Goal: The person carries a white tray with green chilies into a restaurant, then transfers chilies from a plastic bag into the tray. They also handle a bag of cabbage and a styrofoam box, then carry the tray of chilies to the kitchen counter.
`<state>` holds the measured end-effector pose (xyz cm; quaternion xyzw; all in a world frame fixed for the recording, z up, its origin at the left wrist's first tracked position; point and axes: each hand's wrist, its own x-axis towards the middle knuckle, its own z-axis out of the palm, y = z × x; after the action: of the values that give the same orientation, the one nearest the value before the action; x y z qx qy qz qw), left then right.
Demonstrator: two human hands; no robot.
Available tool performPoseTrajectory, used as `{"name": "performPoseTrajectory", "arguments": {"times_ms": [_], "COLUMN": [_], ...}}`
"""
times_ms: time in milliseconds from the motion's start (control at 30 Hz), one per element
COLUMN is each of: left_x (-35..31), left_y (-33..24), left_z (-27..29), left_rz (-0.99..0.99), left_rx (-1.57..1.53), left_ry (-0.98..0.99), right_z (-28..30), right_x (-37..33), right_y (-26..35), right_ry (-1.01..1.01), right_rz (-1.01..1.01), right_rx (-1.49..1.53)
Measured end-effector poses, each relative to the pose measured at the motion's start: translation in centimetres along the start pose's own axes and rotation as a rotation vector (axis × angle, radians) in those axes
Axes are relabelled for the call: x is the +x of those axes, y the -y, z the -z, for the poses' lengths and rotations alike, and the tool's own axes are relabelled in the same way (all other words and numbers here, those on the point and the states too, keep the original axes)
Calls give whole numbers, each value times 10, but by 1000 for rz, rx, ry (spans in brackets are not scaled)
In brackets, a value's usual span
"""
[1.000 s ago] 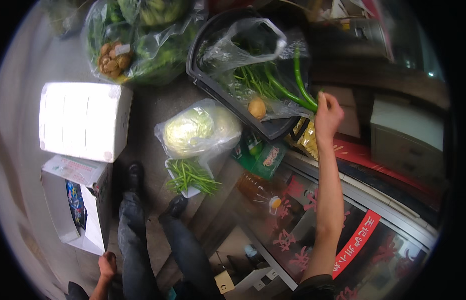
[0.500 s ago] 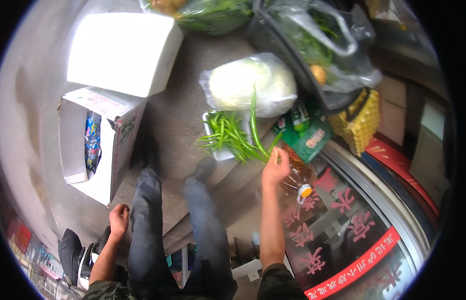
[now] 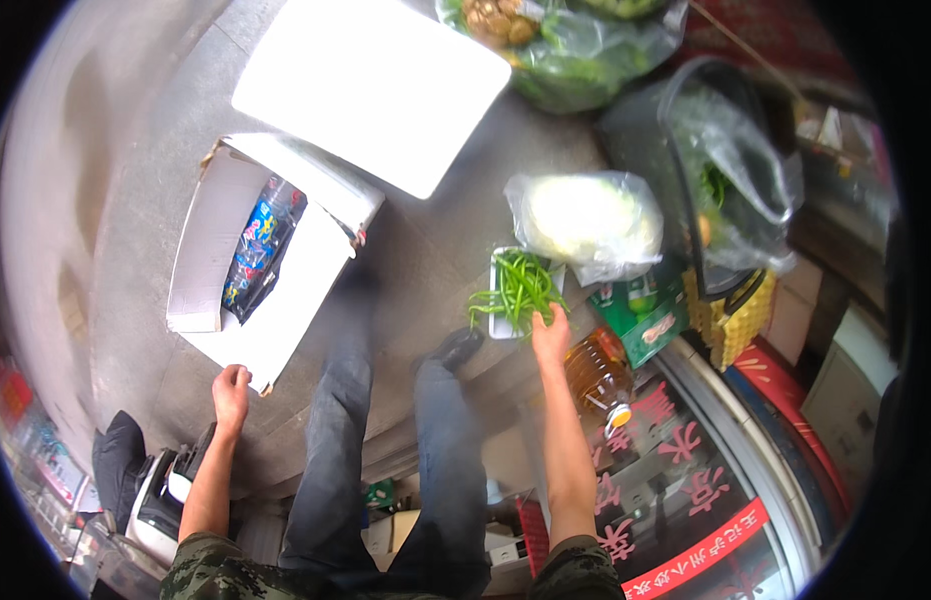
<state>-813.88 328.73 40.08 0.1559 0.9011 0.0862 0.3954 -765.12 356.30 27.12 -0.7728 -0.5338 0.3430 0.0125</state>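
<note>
Long green peppers: many on white tray.
Clear plastic bag: greens left, maybe.
Right hand: at peppers, grip unclear.
Left hand: curled closed.

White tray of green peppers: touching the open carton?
Apart. The head view shows grey floor between the white tray and the open carton.

Amber bottle, white box, red banner

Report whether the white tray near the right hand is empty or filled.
Filled: long green peppers are heaped in the white tray, some sticking out past its left edge.
</note>
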Motion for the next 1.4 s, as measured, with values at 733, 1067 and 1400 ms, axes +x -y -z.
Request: {"name": "performPoseTrajectory", "arguments": {"times_ms": [733,1067,1400], "left_x": [58,19,-122], "left_y": [-4,27,-84], "left_z": [-94,-27,75], "left_rz": [-589,-684,-838], "left_rx": [441,340,353], "left_ry": [122,-38,54], "right_z": [-172,-172,-13], "right_x": [119,123,-88], "right_y": [244,241,119], "right_ry": [344,120,896], "right_rz": [-56,156,-256], "right_rx": [610,276,523]}}
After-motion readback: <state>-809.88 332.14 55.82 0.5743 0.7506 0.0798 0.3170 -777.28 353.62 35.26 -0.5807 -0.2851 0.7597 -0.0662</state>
